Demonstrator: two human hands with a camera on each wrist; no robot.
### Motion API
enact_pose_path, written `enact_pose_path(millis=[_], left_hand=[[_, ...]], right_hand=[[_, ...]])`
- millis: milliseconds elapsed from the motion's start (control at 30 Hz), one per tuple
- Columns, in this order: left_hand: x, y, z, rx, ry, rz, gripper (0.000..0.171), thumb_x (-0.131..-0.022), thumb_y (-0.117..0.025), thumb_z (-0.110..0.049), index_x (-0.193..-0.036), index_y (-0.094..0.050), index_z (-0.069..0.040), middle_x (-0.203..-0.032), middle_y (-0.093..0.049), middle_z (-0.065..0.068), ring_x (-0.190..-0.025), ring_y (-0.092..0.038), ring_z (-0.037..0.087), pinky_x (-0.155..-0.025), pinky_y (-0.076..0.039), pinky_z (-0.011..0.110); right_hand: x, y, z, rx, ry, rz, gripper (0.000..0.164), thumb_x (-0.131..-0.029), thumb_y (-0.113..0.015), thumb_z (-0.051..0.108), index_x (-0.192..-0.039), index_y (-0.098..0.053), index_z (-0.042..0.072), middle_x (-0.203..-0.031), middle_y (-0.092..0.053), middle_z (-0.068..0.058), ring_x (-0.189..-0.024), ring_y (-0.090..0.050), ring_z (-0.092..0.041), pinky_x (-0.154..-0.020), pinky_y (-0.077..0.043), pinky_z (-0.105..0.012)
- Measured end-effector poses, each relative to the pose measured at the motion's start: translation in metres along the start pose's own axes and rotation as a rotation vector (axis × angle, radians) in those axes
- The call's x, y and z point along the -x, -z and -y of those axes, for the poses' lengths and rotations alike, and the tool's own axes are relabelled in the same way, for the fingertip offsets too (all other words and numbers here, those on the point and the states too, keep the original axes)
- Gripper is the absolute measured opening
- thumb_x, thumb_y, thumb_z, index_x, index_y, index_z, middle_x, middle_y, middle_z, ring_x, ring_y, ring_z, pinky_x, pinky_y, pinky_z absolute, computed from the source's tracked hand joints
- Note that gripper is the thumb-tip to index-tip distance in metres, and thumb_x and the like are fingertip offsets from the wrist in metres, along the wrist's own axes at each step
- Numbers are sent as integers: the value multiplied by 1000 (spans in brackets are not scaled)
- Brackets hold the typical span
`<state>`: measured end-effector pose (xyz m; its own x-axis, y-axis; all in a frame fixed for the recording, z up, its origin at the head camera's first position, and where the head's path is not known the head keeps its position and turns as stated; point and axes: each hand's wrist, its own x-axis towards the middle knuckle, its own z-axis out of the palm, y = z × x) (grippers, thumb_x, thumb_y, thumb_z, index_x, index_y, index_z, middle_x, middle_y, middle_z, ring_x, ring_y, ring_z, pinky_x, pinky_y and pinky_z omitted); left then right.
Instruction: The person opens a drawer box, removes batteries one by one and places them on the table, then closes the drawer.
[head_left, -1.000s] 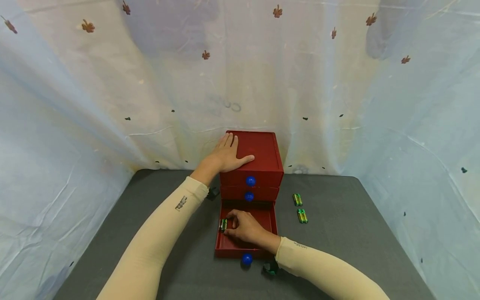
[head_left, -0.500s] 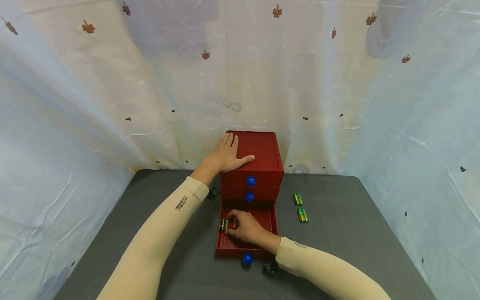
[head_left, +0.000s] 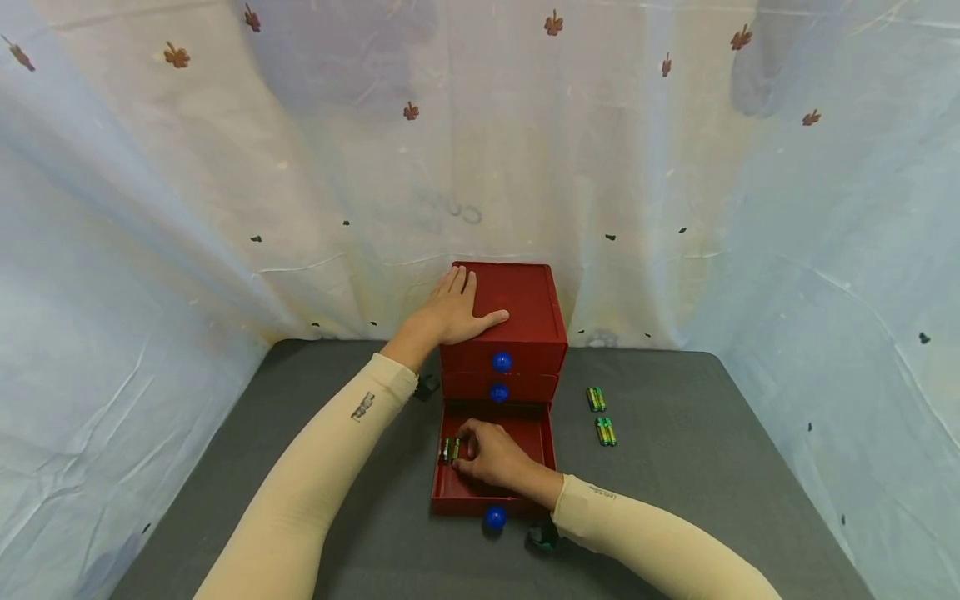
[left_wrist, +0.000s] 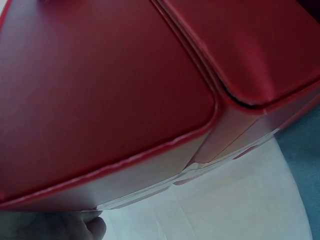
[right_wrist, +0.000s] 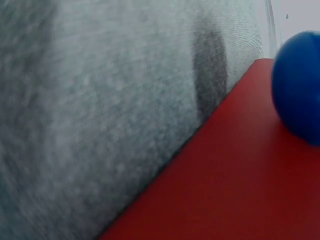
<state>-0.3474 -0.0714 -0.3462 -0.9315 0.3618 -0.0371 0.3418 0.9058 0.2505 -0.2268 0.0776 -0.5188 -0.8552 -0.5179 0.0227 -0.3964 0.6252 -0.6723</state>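
My left hand (head_left: 448, 313) lies flat with spread fingers on the top of a red drawer cabinet (head_left: 521, 304); a little of that hand (left_wrist: 90, 226) shows below the cabinet edge in the left wrist view. The bottom drawer (head_left: 492, 506) is pulled out. Inside it, my right hand (head_left: 491, 452) pinches a green-and-gold battery (head_left: 456, 450) between thumb and fingertips. Another battery (head_left: 446, 450) is beside it, near the drawer's left wall. In the right wrist view only the drawer's red front (right_wrist: 215, 190) and blue knob (right_wrist: 302, 87) show, not the fingers.
Two pairs of batteries, a far one (head_left: 596, 399) and a nearer one (head_left: 605, 432), lie on the grey table (head_left: 675, 483) right of the cabinet. The upper drawers, with blue knobs (head_left: 502, 362), are pushed in. A pale curtain (head_left: 480, 183) hangs behind.
My right hand has shifted slightly right with the pinched battery, and a narrow gap now shows between the two batteries in the drawer. My left hand has stayed in place.
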Motion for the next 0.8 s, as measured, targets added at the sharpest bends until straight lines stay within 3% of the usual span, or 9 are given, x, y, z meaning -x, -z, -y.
enact_pose_path(millis=[433, 800], left_hand=[[-1, -1, 2, -4, -7, -7, 110, -103, -38, -79, -172, -3, -1, -180, 4, 19, -167, 8, 32, -135, 3, 46], [0, -2, 2, -1, -7, -17, 110, -103, -38, -80, -172, -5, -1, -180, 4, 19, -167, 7, 32, -135, 2, 46]], right_hand=[[7, 10, 6, -61, -13, 3, 38, -94, -84, 14, -127, -69, 0, -85, -67, 1, -67, -58, -5, -60, -50, -24], [18, 28, 11, -84, -21, -16, 35, -97, -82, 20, -126, -70, 5, -88, -67, 4, -71, -61, -6, -64, -53, -24]])
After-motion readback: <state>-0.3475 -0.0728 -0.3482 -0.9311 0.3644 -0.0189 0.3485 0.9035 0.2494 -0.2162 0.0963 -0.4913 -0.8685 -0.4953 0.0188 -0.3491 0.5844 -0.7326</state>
